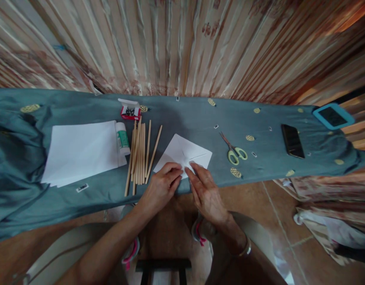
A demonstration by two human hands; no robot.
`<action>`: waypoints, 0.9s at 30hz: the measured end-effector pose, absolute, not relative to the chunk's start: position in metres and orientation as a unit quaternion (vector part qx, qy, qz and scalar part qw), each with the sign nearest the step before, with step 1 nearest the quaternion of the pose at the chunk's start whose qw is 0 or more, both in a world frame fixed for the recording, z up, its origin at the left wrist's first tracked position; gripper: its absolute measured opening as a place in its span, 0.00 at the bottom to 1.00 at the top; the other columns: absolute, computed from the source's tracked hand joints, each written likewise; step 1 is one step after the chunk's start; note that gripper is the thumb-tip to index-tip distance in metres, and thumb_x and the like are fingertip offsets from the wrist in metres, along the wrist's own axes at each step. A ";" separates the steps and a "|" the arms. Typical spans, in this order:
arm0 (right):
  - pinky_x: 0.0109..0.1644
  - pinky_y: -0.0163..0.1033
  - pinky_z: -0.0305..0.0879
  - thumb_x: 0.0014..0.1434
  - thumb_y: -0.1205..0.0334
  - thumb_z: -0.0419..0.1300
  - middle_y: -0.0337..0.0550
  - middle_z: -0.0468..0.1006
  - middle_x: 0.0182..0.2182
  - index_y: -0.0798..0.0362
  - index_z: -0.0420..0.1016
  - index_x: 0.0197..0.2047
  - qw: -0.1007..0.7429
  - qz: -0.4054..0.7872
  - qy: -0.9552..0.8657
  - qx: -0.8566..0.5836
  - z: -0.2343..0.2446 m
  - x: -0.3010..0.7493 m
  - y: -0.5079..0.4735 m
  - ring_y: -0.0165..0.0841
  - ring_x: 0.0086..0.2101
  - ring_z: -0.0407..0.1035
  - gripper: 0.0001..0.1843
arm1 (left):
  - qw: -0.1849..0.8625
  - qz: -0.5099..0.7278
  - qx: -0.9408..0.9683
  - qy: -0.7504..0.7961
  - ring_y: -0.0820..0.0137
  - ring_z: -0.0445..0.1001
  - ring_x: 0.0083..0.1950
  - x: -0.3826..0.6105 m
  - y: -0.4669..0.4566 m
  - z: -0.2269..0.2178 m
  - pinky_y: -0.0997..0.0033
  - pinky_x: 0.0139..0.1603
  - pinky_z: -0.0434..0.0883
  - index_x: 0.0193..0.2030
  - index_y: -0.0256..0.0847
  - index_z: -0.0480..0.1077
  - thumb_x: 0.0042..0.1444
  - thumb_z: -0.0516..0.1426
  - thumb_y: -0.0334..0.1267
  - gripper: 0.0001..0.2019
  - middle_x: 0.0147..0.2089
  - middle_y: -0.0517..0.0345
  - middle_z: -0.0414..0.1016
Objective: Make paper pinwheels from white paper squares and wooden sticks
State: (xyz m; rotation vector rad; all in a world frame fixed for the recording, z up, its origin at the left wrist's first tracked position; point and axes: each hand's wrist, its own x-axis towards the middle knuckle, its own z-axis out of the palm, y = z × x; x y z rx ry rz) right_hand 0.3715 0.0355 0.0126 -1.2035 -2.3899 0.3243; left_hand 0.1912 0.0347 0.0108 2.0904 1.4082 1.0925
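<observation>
A square of white paper [173, 152] lies on the cloth, with creases or slits running in from its corners toward the middle. My left hand [164, 182] has its thumb and fingertips pinched together at the paper's near edge. On the near right part of the square, my right hand [206, 190] rests its fingers, stretched out and pressing down. Both sets of fingertips almost meet close to the centre. The bit of paper under them is partly hidden.
Several wooden sticks [142, 154] lie left of the paper, beside a glue stick [122, 138] and a stack of white sheets [81, 150]. Behind stands an opened small red box [130, 113]. Rightward are scissors [236, 152], a phone [292, 140] and a blue-framed tablet [333, 116].
</observation>
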 end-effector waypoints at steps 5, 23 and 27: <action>0.64 0.55 0.61 0.64 0.72 0.46 0.53 0.62 0.63 0.52 0.59 0.66 0.223 0.125 -0.861 -0.440 0.012 0.371 0.035 0.42 0.63 0.56 0.28 | 0.201 0.380 0.747 0.507 0.69 0.76 0.45 0.191 0.035 0.012 0.67 0.49 0.76 0.42 0.39 0.73 0.61 0.53 0.28 0.09 0.45 0.52 0.74; 0.63 0.55 0.60 0.64 0.71 0.45 0.53 0.61 0.62 0.53 0.64 0.62 0.217 0.138 -0.847 -0.465 0.018 0.362 0.046 0.44 0.60 0.56 0.25 | 0.207 0.374 0.746 0.510 0.69 0.76 0.44 0.192 0.037 0.012 0.67 0.48 0.75 0.42 0.38 0.73 0.60 0.53 0.28 0.08 0.45 0.52 0.74; 0.63 0.55 0.60 0.64 0.71 0.45 0.52 0.61 0.62 0.53 0.64 0.62 0.216 0.137 -0.847 -0.466 0.018 0.359 0.048 0.45 0.60 0.56 0.25 | 0.197 0.377 0.748 0.510 0.68 0.76 0.44 0.192 0.037 0.012 0.67 0.47 0.76 0.42 0.36 0.73 0.60 0.53 0.27 0.08 0.45 0.51 0.74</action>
